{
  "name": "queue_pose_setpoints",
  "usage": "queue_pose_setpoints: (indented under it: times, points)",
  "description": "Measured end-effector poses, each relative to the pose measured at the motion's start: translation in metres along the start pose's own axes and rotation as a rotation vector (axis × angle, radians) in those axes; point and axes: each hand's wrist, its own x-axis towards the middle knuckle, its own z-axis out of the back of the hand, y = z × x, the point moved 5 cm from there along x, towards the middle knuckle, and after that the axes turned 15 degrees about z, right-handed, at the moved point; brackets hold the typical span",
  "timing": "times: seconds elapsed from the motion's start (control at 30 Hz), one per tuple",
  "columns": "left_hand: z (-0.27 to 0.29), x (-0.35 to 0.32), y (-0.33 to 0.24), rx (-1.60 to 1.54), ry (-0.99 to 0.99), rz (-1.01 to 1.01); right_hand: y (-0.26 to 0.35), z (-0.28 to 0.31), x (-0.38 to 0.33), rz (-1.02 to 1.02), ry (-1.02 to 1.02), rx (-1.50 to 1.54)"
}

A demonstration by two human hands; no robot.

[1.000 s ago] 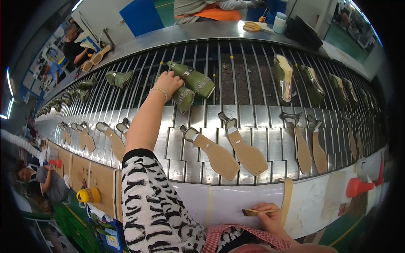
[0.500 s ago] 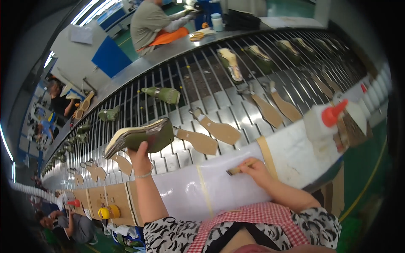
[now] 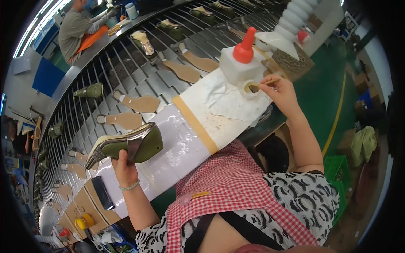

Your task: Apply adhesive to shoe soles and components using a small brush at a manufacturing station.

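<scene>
My left hand (image 3: 126, 172) grips a shoe upper on a green last (image 3: 150, 147), with silver and cream edges. It is held above the white-covered work board (image 3: 171, 166), toe pointing left. At the board's far right end my right hand (image 3: 282, 96) pinches a small brush (image 3: 272, 81) by its handle. The bristle end is in the round side opening of a white plastic bottle (image 3: 238, 69) with a red pointed cap (image 3: 245, 47). Tan shoe soles (image 3: 129, 121) lie on the metal slats beyond the left hand.
A slatted conveyor (image 3: 110, 76) curves along the far side, carrying more green lasts (image 3: 90, 91). A white ribbed hose (image 3: 291, 27) hangs beside the bottle. A dark phone (image 3: 102, 192) and yellow tape roll (image 3: 84, 221) lie at left. Another person (image 3: 80, 31) sits across the conveyor.
My view has swung right. My right hand has carried the brush from over the board to the bottle's opening. The left hand still holds the shoe, now turned to show its silver side.
</scene>
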Motion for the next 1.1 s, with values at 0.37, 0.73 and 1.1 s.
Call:
queue_pose_setpoints:
  times: [0.37,0.73,1.1]
  points:
    - [-0.080,-0.016,0.070,0.471,-0.139,-0.194,-0.069,0.002,0.003,0.004,0.244,-0.440]
    - [-0.081,-0.015,0.079,0.579,-0.136,-0.212,-0.088,-0.011,0.002,-0.042,0.232,-0.390]
    - [-0.087,-0.013,0.090,0.675,-0.101,-0.227,-0.120,0.002,-0.027,-0.302,-0.035,0.380]
